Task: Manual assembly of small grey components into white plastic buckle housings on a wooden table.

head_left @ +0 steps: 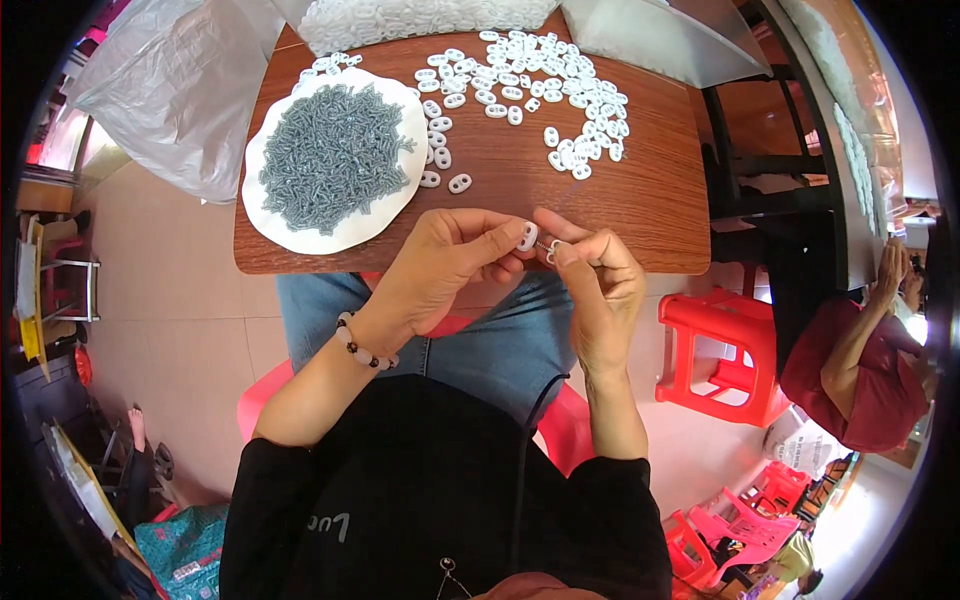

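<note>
A: Where to look for the white two-holed oval piece (528, 237)?

B: At the centre of the dial, just over the near edge of the bench (650, 200). Pinched between thumb and fingers of the left hand (450, 255), reaching in from eight o'clock.

A: And in the right hand (605, 285), reaching in from five o'clock?

B: Thumb and index finger closed in a fine pinch on a small coiled metal piece (550, 251), just beside the oval at about four o'clock. Cannot tell whether touching it.

A: How to rate the handling?

B: For the oval, probably light, stiff and smooth, apt to slip more than to break; best gripped by the rounded rim, both holes left uncovered. For the coil, likely light and springy, easily bent; best gripped by one end.

A: What else to note?

B: Toward ten o'clock, a wavy-rimmed white plate (292, 237), heaped with small grey ridged pieces (335, 155). Toward twelve, scattered white oval pieces (512, 93).
</note>
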{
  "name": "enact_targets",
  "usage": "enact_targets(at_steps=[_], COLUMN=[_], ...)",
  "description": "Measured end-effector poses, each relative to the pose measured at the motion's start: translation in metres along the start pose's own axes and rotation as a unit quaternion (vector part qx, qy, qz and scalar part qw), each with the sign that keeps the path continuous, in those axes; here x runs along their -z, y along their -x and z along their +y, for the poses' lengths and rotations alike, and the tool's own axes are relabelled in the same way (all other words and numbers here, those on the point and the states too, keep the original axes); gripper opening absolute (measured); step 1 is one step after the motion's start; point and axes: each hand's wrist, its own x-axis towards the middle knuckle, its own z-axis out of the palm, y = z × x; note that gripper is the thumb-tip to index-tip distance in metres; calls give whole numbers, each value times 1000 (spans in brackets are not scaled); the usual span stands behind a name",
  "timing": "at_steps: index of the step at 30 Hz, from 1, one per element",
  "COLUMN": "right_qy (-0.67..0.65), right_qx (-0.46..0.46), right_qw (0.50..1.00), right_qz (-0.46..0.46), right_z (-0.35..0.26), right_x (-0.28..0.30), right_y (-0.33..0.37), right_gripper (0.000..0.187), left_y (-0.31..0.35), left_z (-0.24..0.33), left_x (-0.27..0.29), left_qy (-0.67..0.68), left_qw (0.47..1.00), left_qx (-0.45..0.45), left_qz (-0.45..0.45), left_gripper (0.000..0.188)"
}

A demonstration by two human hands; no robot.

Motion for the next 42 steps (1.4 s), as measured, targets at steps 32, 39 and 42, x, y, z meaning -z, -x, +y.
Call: enact_targets(at_steps=[32,39,42], right_qy=[50,47,28], right_qx=[22,14,5], right_qw=[998,999,1000], right_qz=[-10,-6,-4], right_z=[4,6,8], right_x=[-1,0,0], right_y=[1,1,1], right_gripper=[9,9,5], left_y=[2,2,3], left_z=[-5,-4,-3], left_x=[2,-3,-5], left_qy=[-27,-23,-30], left_qw=[999,999,998], left_qx=[-24,-42,-53], left_qz=[2,22,27], left_gripper=[24,23,24])
